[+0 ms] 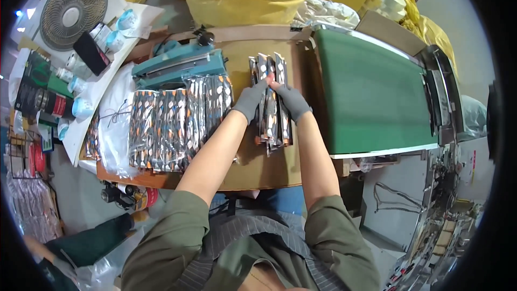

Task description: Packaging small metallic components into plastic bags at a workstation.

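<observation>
1. Head view: both hands gloved grey, pressed onto a bundle of long narrow packets [271,105] lying on the brown bench [253,170].
2. Left hand [250,99] at the bundle's left flank, fingers curled against the packets; grip closed on them as far as visible.
3. Right hand [292,101] at the right flank, fingers bent over the top packets; grip likewise closed on the bundle.
4. Bundle long axis running away from the body, near end toward the bench front, far end past the fingertips; both hands about equally near, meeting at the upper middle.
5. Left of the bundle: rows of matching packets [177,121] laid side by side, close but apart from it.
6. Behind those, teal sealing machine [177,64].
7. Right of the bundle: green conveyor belt [371,97], edge just beside the right hand.
8. Open bench surface only in front of the bundle, toward the body.
</observation>
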